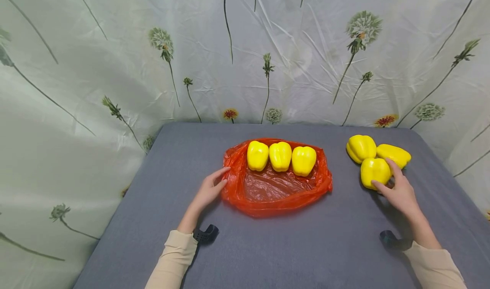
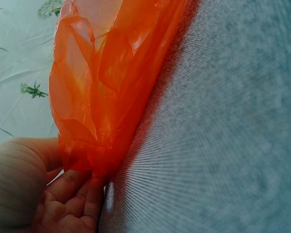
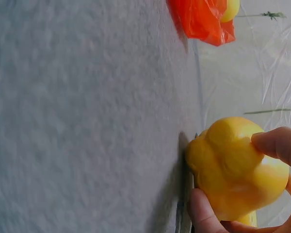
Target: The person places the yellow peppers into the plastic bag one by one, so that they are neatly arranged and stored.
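Note:
A red plastic bag [image 1: 264, 208] lies spread with its mouth open on the grey cloth. Three yellow bell peppers [image 1: 280, 156] stand side by side along its far inner side. At the bag's left edge my left hand [image 1: 208, 189] holds the thin plastic; in the left wrist view, the bag's gathered corner [image 2: 99, 155] sits between thumb and fingers. Over on the right, my right hand [image 1: 400, 191] grips a yellow bell pepper [image 1: 374, 173], thumb and fingers on opposite sides. Two more yellow bell peppers [image 1: 361, 148] lie just behind that one, the right one on its side.
The grey cloth-covered table [image 1: 291, 250] ends at the back against a pale curtain [image 1: 298, 67] printed with dandelions. Dark curved wrist mounts [image 1: 206, 234] sit at both wrists, low over the table. Grey cloth separates the bag from the right-hand peppers.

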`<state>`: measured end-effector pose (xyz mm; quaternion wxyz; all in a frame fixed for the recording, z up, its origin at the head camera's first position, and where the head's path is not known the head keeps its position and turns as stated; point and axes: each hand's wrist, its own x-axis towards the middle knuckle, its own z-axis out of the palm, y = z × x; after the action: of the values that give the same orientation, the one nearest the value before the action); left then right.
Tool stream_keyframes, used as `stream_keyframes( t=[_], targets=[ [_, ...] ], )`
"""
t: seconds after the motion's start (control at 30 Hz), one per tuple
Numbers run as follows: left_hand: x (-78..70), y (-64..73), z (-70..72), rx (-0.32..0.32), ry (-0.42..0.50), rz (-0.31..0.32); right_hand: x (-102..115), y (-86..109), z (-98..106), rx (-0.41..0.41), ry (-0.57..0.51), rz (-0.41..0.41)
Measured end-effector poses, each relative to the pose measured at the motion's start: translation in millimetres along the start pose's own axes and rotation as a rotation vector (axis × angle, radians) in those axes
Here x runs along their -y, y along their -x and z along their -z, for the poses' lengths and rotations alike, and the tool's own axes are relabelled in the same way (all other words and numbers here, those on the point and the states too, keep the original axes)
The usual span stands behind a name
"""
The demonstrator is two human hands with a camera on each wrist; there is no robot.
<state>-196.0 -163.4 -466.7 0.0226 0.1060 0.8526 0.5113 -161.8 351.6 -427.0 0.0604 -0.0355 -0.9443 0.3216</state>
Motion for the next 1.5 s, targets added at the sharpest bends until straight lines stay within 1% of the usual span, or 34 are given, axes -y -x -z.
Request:
stream_keyframes(
  t=[0.2, 0.37, 0.5, 0.6, 0.73, 1.0, 1.07, 1.17, 1.3, 1.4, 1.5],
  targets=[
    [1.1, 0.0, -0.1, 0.007, -0.004, -0.002, 10, 4.0, 0, -0.049, 0.012, 0.007],
    [0.1, 0.2, -0.8, 0.005, 0.000, -0.019, 23, 8.4, 0, -0.066, -0.021, -0.003],
    [-21.9, 6.1, 2.5, 0.018, -0.015, -0.009, 34, 11.7, 0, -0.098, -0.046, 0.003],
    [-23.9, 5.8, 2.0, 0.014, -0.011, 0.008, 41, 13.8, 0, -0.102, -0.079, 0.016],
    [-4.0, -0.5, -2.1, -0.008, 0.019, 0.003, 49, 16.1, -1, -0.093, -0.110, 0.024],
    [-2.4, -0.7, -2.9, -0.026, 0.063, 0.000, 62, 19.2, -9, -0.068, -0.170, 0.042],
    [-2.3, -0.5, -3.1, -0.027, 0.064, 0.011, 67, 19.7, -11, -0.055, -0.189, 0.048],
    [-6.1, 0.9, -2.8, -0.024, 0.079, 0.032, 75, 20.4, -15, -0.042, -0.216, 0.067],
    [-24.3, 6.9, 1.0, -0.006, 0.073, 0.032, 86, 21.1, -20, -0.026, -0.257, 0.099],
    [-36.7, 11.1, 4.5, 0.010, 0.066, 0.023, 94, 21.1, -25, -0.012, -0.269, 0.118],
    [-40.1, 12.3, 5.9, 0.012, 0.079, 0.024, 101, 21.4, -32, 0.008, -0.259, 0.135]
  ],
)
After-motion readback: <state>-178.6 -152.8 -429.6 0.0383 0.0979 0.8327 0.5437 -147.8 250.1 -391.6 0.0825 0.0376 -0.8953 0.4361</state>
